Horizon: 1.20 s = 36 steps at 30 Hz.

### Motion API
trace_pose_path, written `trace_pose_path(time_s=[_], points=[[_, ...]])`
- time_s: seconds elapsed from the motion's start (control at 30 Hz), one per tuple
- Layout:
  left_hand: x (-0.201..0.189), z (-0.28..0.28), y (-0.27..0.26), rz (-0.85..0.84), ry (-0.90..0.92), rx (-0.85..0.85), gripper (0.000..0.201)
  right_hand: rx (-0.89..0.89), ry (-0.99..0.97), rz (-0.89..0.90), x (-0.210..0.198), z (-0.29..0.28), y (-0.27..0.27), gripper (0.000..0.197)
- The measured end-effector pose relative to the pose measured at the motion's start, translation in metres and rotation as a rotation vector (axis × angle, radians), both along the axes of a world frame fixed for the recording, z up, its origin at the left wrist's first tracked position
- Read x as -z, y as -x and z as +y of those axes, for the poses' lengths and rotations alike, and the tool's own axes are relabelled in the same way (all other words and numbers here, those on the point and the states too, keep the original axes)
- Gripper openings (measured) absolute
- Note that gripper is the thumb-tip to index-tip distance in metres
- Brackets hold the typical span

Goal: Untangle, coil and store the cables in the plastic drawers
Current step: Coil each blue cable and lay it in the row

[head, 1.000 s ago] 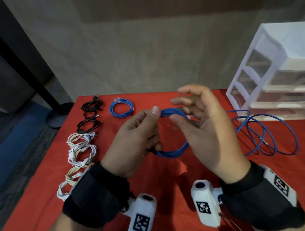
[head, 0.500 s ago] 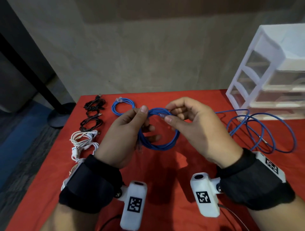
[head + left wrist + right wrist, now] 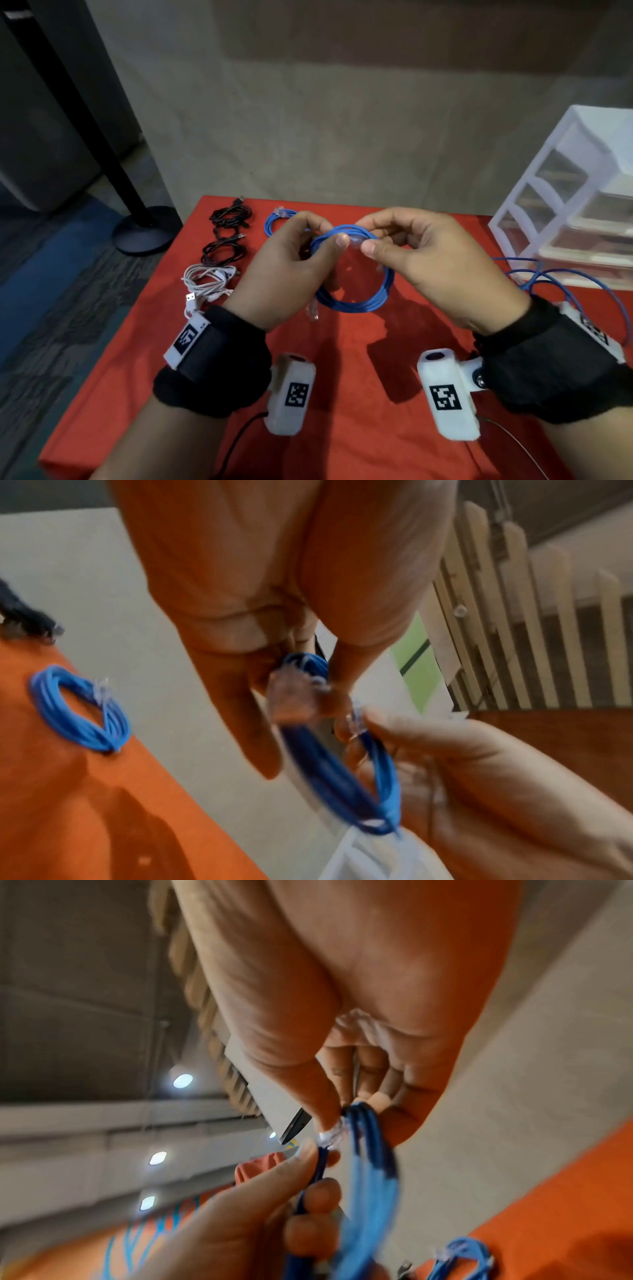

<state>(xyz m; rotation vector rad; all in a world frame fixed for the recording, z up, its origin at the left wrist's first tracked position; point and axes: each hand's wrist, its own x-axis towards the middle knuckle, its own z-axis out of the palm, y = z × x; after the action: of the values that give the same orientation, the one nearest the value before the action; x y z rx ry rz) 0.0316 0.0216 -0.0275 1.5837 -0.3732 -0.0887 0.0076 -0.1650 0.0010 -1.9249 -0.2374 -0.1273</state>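
I hold a blue coiled cable point(image 3: 354, 301) above the red table point(image 3: 342, 394), my left hand point(image 3: 291, 270) and right hand point(image 3: 435, 267) both pinching its top, the right at the clear plug point(image 3: 354, 240). Plastic drawers point(image 3: 568, 212) stand at right.

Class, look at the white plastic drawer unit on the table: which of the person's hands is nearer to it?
Right. The right hand is on the side of the drawer unit; the left hand is farther, beyond the blue coil both hold.
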Motion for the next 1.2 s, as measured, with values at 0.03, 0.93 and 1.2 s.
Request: trace_pose_path(time_s=[0.03, 0.93, 1.2], points=[[-0.001, 0.001, 0.000, -0.030, -0.021, -0.018, 0.015, 0.013, 0.059, -0.036, -0.001, 0.002, 0.000, 0.014], [-0.007, -0.013, 0.016, 0.080, 0.101, -0.137, 0.004, 0.264, 0.596, -0.366, 0.006, 0.025, -0.010, 0.015], [-0.005, -0.015, 0.016, 0.132, 0.190, -0.075, 0.007, 0.281, 0.753, -0.425, 0.009, 0.027, -0.005, 0.007]])
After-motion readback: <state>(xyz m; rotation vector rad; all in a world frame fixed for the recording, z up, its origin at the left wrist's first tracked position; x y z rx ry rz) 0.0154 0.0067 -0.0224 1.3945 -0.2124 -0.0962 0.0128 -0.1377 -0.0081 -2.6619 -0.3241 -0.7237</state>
